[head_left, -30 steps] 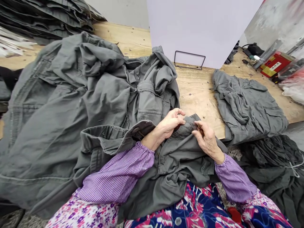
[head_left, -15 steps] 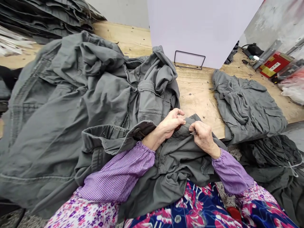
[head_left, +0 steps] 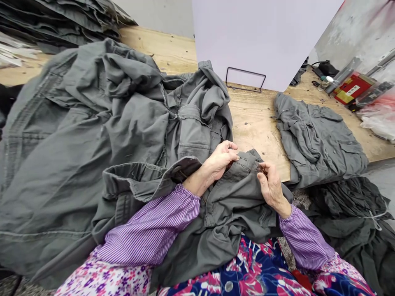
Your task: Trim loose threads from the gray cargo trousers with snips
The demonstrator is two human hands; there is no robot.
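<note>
Garment [head_left: 234, 197] lies at wood table [head_left: 256, 119] near edge, draped into lap. L hand [head_left: 220, 158] pinches its top hem; R hand [head_left: 271, 185] pinches same hem just beside, w/ small tool, type unclear.

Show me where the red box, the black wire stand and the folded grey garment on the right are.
red box [head_left: 352, 88], head view, on its red top face.
black wire stand [head_left: 245, 70], head view, on its top bar.
folded grey garment [head_left: 321, 142], head view, on its middle.
</note>
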